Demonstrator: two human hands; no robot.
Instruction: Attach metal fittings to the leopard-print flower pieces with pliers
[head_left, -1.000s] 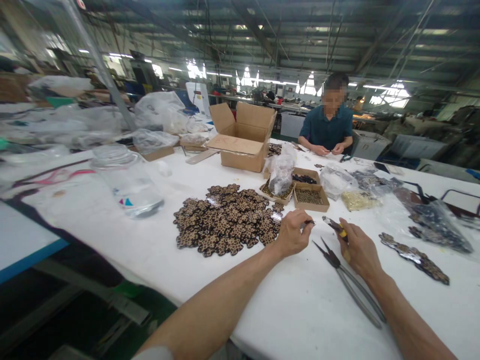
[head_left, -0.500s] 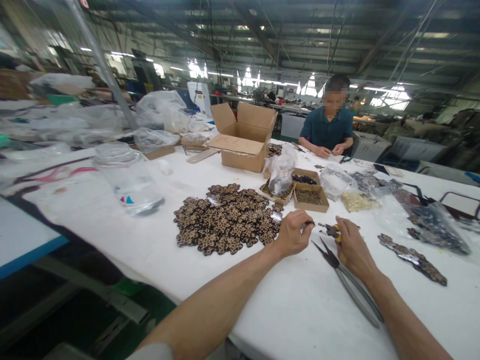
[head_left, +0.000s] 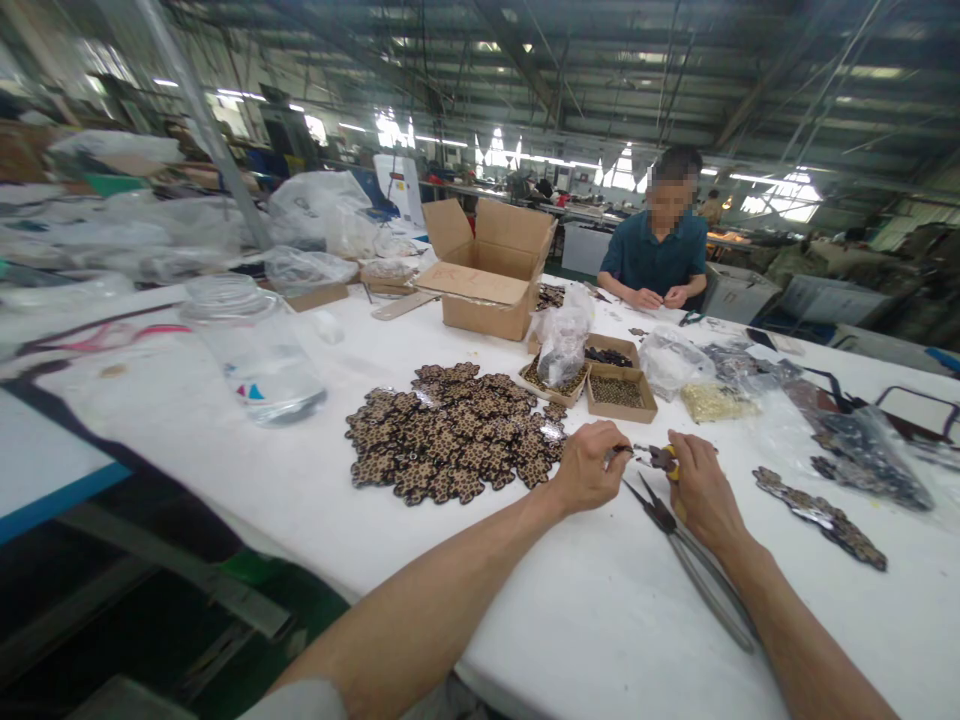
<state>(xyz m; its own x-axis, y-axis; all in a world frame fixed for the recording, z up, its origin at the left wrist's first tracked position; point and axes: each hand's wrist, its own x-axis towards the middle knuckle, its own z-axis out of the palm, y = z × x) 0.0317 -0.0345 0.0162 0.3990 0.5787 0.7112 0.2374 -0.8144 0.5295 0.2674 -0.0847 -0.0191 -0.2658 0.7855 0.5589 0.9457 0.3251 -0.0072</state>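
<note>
My left hand is closed in a pinch on a small dark piece, just right of the pile of leopard-print pieces. Yellow-handled pliers are gripped in my right hand, their jaws pointing left at the small piece. Whether the jaws touch it is too small to tell. Long-nosed pliers with grey handles lie on the white table between my forearms. A row of leopard-print pieces rests to the right of my right hand.
Beyond my hands stand small trays of metal bits, an open cardboard box and plastic bags. A clear jar is at the left. Another person works across the table.
The view has shifted slightly. Both hands keep nearly the same place, with the small piece and the yellow-handled pliers still held.
</note>
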